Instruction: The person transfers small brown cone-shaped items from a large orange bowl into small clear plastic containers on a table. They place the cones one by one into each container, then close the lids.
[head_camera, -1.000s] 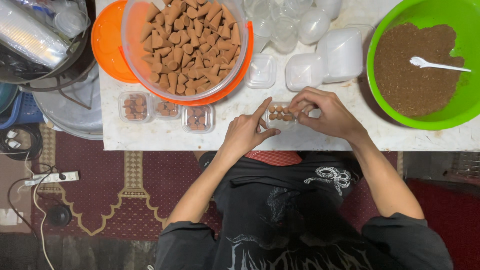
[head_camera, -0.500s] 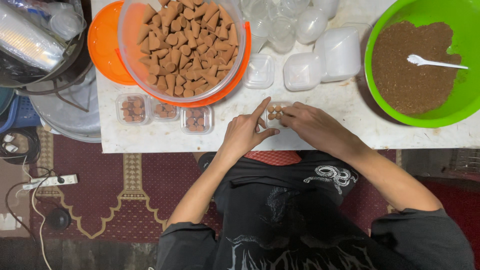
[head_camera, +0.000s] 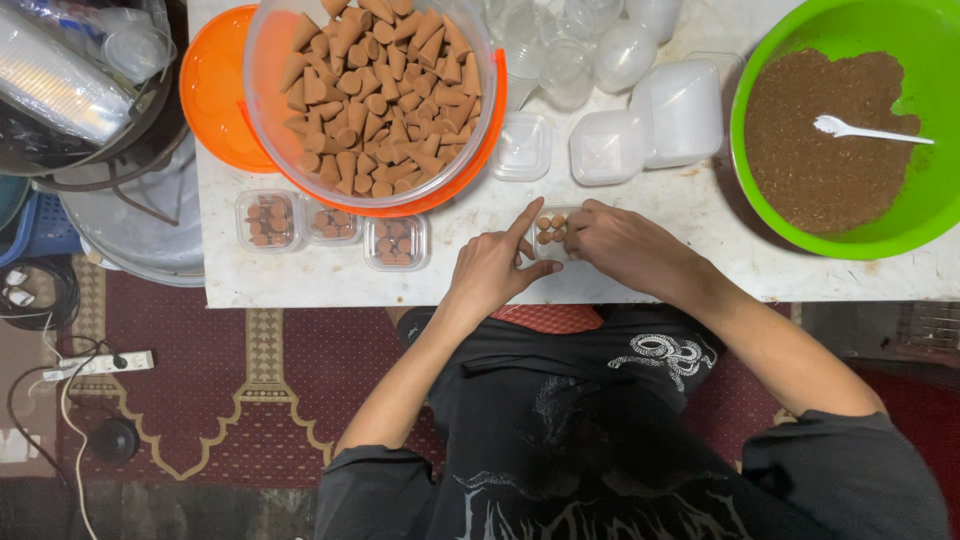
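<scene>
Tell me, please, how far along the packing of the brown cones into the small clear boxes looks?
Done: three filled small boxes sit left. In hand: left hand and right hand hold a fourth box with cones inside. Left: a large tub of cones and empty containers.

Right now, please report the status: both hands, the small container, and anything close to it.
Left hand and right hand both grip small clear container, brown cones inside. Container rests on white table. Three filled containers to the left; nothing blocking.
</scene>
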